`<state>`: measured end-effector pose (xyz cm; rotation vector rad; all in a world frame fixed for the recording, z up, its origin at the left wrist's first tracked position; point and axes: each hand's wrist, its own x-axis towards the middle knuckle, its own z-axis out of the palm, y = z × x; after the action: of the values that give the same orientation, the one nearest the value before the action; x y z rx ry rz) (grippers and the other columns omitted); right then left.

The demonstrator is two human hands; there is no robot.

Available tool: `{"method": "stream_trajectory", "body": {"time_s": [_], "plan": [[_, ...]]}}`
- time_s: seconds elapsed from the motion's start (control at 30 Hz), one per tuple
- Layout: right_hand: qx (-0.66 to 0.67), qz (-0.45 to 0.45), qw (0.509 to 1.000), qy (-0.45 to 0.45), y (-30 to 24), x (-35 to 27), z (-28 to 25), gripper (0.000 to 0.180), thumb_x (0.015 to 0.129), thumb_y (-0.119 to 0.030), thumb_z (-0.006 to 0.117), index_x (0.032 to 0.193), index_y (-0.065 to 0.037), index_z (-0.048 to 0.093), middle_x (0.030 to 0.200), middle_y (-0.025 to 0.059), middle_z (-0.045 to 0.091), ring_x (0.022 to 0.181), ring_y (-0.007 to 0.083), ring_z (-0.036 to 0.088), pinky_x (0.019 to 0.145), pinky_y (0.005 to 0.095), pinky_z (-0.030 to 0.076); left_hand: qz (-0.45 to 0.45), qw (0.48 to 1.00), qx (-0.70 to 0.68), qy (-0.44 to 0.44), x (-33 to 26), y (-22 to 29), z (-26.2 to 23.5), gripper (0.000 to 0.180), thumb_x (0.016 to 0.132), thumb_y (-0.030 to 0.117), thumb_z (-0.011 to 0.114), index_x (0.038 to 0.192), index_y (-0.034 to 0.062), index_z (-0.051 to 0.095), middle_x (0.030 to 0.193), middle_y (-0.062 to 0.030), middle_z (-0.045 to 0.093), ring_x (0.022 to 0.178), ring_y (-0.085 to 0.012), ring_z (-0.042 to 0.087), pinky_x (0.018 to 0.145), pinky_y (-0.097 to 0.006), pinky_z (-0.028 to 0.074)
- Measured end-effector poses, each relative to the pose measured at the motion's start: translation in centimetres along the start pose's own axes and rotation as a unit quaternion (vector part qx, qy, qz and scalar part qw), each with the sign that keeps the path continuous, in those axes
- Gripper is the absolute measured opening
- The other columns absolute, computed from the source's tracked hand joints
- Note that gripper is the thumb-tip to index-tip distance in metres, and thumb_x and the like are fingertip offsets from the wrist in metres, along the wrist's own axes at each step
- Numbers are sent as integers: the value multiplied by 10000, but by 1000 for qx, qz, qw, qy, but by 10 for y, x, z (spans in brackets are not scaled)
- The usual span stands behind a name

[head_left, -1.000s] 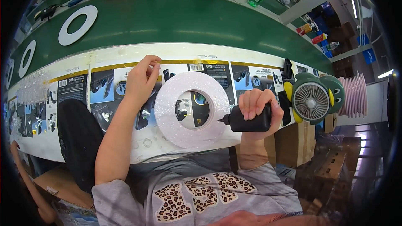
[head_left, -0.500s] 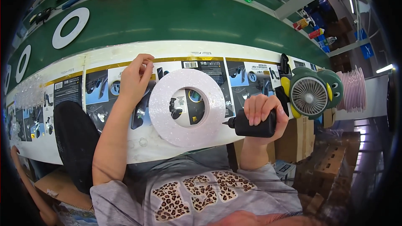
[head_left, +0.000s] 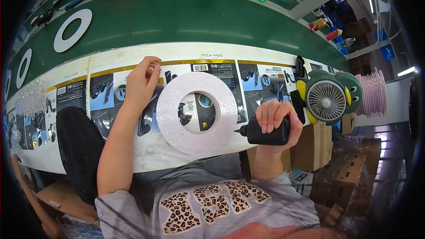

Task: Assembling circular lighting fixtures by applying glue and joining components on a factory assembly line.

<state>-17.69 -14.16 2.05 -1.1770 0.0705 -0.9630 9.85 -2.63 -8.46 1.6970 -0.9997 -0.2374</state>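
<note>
Grey tee; leopard-print lettering; bare forearms

Foam ring [head_left: 197, 111] on table edge [head_left: 133, 57], between hands; fan [head_left: 327, 99] right.

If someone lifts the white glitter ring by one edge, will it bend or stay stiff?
The white glitter ring lies perfectly flat on the table, so it probably stays fairly stiff. It looks thin with a wide hole, so likely light. Being flat, it should slide rather than roll.

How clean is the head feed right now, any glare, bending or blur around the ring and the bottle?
Head view: strong fisheye bending, so the green belt and table edge curve and the corners go black; pale glare streaks on the belt; the white foam ring and the black bottle in the right hand are sharp; the left hand too.
</note>
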Motion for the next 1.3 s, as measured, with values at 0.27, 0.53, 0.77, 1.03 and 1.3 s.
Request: {"method": "stream_trajectory", "body": {"time_s": [0.27, 0.53, 0.77, 1.03, 1.3], "plan": [[4, -2, 1000, -8, -1, 1, 0, 346, 932, -282, 371, 672, -67, 447, 581, 43, 470, 492, 125, 421, 519, 252, 364, 4, 1000, 2, 2, 0, 2, -2, 170, 930, 93, 550, 1078, 19, 591, 841, -89, 655, 660, -157, 617, 628, -272, 507], [-11, -15, 1000, -2, -1, 2, 1, 340, 934, -277, 366, 679, -67, 446, 590, 44, 469, 501, 124, 423, 520, 255, 367, 4, 1000, -9, 2, 0, 0, 0, 166, 928, 93, 557, 1075, 26, 593, 835, -86, 655, 655, -152, 612, 623, -269, 506], [-3, 1, 1000, -6, 1, 3, 13, 347, 941, -281, 364, 681, -67, 447, 590, 43, 465, 502, 128, 423, 529, 260, 370, 8, 1000, -9, 11, 1, 0, 0, 160, 927, 98, 565, 1071, 34, 598, 834, -87, 654, 646, -155, 609, 619, -272, 505], [8, 12, 999, -44, 12, 7, 24, 370, 937, -299, 371, 664, -66, 461, 584, 36, 472, 503, 126, 437, 531, 260, 371, -20, 1000, -3, -14, 1, 2, -2, 168, 956, 94, 537, 1098, 20, 589, 855, -75, 646, 732, -114, 600, 690, -249, 491], [6, 19, 999, -46, 14, 8, 28, 370, 932, -304, 374, 658, -71, 460, 573, 32, 475, 501, 122, 439, 529, 258, 371, -21, 1000, -8, -16, 1, 4, -2, 168, 949, 88, 540, 1096, 21, 588, 845, -60, 641, 691, -101, 564, 668, -242, 478]]}}
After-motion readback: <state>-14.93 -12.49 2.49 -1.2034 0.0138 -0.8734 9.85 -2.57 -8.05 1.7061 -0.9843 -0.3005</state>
